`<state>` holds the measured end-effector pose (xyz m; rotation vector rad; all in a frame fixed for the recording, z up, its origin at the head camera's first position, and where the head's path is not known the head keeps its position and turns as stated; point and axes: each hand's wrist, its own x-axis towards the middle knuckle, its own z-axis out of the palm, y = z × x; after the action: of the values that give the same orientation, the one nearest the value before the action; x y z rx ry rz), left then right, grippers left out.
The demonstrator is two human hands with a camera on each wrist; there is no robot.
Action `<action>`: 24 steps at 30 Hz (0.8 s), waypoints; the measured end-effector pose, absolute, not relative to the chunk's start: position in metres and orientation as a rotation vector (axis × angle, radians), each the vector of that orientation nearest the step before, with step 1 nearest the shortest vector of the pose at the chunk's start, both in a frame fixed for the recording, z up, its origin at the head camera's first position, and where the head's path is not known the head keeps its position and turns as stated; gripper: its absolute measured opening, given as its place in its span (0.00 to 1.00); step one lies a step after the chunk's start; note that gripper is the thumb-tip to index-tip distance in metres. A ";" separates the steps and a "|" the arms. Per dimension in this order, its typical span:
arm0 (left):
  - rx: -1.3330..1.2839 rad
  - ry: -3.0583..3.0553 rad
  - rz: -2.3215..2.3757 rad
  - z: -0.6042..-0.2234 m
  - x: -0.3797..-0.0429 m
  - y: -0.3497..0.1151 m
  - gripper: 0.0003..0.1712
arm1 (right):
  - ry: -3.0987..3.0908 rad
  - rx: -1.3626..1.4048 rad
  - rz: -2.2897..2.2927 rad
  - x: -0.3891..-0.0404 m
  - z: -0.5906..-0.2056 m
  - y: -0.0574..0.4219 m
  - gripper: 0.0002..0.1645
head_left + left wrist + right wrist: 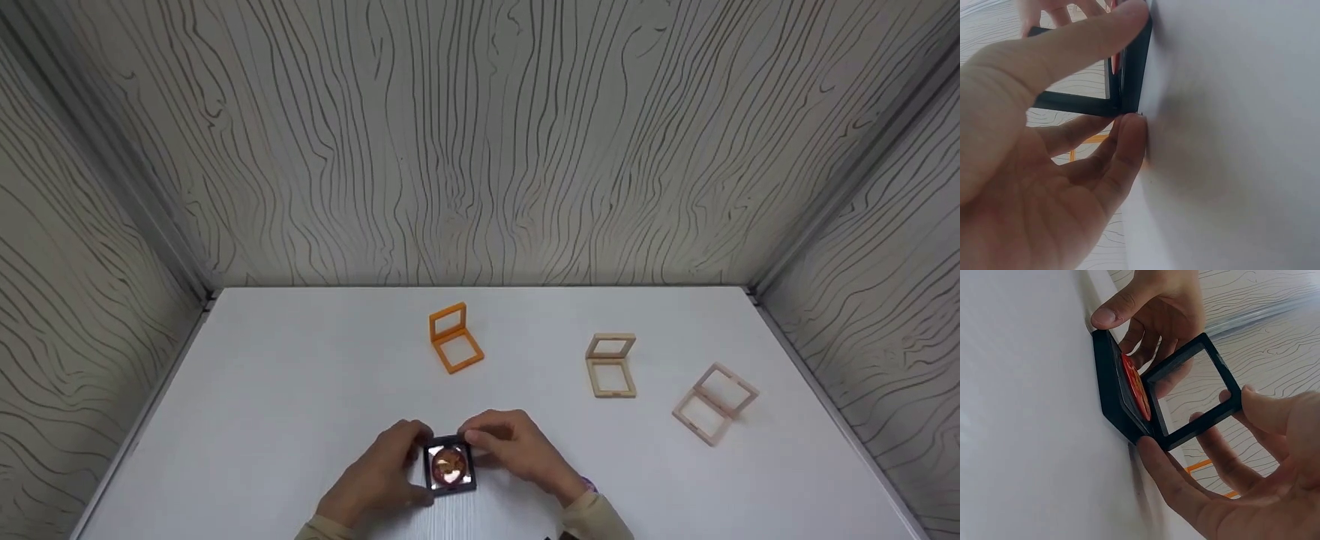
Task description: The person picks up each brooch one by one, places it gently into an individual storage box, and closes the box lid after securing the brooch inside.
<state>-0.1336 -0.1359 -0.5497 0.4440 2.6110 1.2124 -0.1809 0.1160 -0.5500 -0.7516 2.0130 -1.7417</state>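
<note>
A small black hinged display case (1107, 391) stands partly open close over the white table, at the front middle in the head view. In its base lies a round red and gold medallion (448, 466). My left hand (384, 466) holds the base from the left, thumb along the near edge and fingers at the far corner. From the right, my right hand (520, 448) pinches the raised clear-windowed lid (1202, 423) between thumb and fingers. One of its fingertips is at the hinge corner in the right wrist view.
Three more hinged frames stand open on the white table (285, 375): an orange one (466, 365) beyond my hands, a beige one (613, 394) to the right, and a pale pink one (691, 429) farther right. Wood-patterned walls (480, 187) enclose the back and sides.
</note>
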 end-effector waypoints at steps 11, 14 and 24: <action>0.446 2.592 1.226 -0.552 -0.136 -0.137 0.41 | 2.052 -0.981 -1.644 -0.183 -0.553 0.123 0.11; 0.434 2.593 1.221 -0.552 -0.137 -0.137 0.41 | 2.084 -1.072 -1.599 -0.183 -0.553 0.123 0.11; 0.377 2.628 1.168 -0.550 -0.136 -0.134 0.43 | 2.166 -1.305 -1.427 -0.180 -0.551 0.124 0.09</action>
<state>-0.1357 -0.1338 -0.5501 0.3770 2.6278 1.1684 -0.1803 0.1242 -0.5510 -1.3049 2.1661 -1.4272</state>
